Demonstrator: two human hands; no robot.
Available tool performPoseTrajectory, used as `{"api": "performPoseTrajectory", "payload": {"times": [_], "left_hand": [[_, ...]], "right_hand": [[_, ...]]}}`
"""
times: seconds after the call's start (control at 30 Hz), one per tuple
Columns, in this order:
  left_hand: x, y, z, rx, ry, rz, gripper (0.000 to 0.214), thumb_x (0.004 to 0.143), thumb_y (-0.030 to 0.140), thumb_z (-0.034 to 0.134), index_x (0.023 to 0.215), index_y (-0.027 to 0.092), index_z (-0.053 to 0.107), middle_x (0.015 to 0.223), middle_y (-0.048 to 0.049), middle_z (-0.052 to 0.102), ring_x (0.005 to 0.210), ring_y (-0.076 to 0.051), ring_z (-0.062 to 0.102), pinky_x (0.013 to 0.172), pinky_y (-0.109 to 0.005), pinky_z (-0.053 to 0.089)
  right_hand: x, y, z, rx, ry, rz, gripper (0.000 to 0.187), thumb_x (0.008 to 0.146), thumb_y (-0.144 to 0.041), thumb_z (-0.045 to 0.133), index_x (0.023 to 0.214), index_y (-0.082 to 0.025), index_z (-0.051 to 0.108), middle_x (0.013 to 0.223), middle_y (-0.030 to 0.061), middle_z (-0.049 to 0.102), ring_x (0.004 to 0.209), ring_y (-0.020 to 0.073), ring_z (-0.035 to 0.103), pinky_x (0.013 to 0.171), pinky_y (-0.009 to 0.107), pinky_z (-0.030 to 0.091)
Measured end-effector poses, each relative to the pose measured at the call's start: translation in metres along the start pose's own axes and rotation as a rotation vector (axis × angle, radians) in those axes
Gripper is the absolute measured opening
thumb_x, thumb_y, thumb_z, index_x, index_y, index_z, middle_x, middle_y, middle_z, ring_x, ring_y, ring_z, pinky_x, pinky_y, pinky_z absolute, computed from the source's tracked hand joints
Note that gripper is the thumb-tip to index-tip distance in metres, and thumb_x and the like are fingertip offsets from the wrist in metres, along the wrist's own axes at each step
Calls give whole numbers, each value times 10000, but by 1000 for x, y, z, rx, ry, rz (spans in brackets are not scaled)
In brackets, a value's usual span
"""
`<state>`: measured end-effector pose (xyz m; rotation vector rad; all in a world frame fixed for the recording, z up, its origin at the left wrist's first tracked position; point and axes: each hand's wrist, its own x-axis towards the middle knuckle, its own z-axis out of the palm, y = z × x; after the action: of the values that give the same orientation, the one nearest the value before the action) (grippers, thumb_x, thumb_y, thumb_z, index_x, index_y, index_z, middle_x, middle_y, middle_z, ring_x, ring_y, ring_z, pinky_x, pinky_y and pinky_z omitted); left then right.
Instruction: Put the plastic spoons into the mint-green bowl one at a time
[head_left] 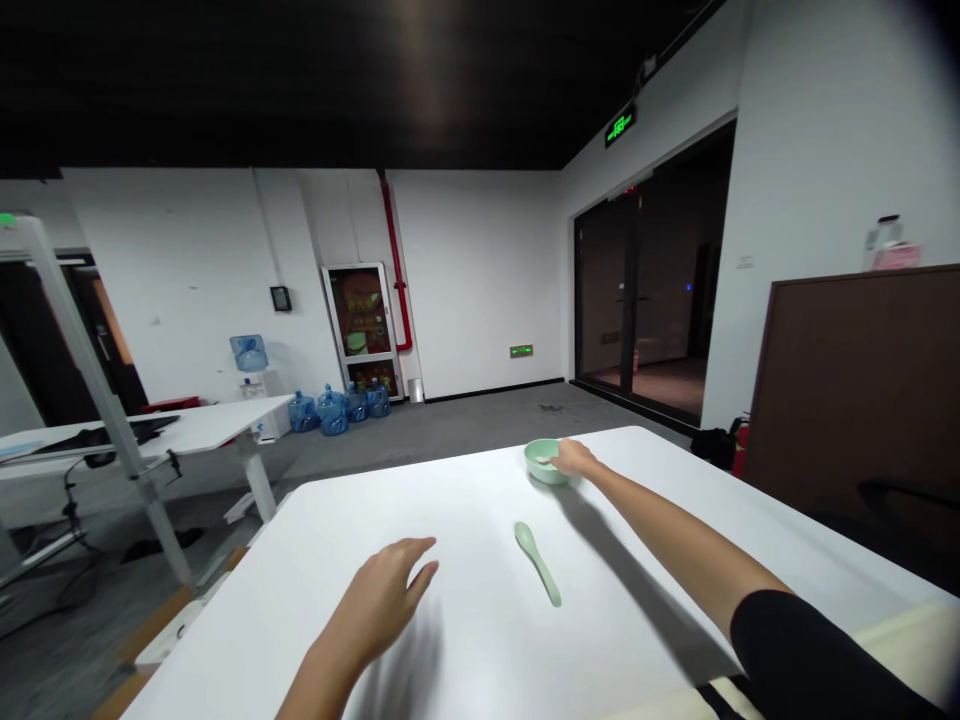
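Toward the far edge of the white table (465,520) stands a light green bowl (546,475), upright. My right hand (576,457) is closed on the bowl's right rim, with fingertips reaching over the inside; a small pale spot shows by them that I cannot make out. Between my two arms lies a light green spoon (538,565), its rounded end pointing away from me and its handle toward me. My left hand (386,590) hovers over the table left of the spoon, thumb and fingers apart, holding nothing.
A second white table (255,415) with a metal upright (112,380) is at left. Several blue water bottles (332,412) stand on the floor by the wall. A brown partition (847,400) rises at right, and dark glass doors (637,300) are behind.
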<state>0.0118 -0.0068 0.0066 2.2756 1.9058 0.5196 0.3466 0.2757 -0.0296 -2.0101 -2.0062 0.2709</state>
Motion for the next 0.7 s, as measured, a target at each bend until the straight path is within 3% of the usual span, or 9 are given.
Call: {"api": "performPoseTrajectory", "payload": {"times": [0.13, 0.33, 0.53, 0.7], "left_hand": [[0, 1, -1, -5, -7, -5, 507, 932, 546, 355, 1311, 288, 571, 1357, -36, 597, 1257, -260, 536, 1028, -397, 428], [-1, 1, -2, -6, -5, 3, 527, 922, 565, 355, 1301, 278, 581, 1343, -48, 608, 1245, -273, 545, 1011, -403, 436], [-2, -2, 0, -7, 0, 11, 540, 915, 575, 355, 1290, 267, 590, 1322, -65, 622, 1230, -279, 555, 1000, -404, 440], [-3, -4, 2, -5, -2, 5, 550, 913, 587, 348, 1293, 269, 586, 1329, -60, 617, 1239, -280, 548, 1003, -406, 435]], "right_hand": [[-20, 1, -22, -17, 14, -2, 386, 808, -452, 588, 987, -121, 675, 1018, 161, 691, 861, 248, 667, 635, 261, 417], [-63, 15, -50, 32, -55, -77, 265, 772, -355, 594, 671, -131, 695, 750, 109, 718, 702, 184, 648, 585, 229, 402], [-107, 33, -39, 137, -255, -120, 249, 708, -310, 603, 537, -135, 650, 672, 89, 722, 563, 142, 624, 520, 209, 440], [-129, 38, -21, 102, -322, -113, 215, 664, -283, 602, 526, -125, 649, 627, 96, 711, 526, 142, 610, 511, 216, 452]]}}
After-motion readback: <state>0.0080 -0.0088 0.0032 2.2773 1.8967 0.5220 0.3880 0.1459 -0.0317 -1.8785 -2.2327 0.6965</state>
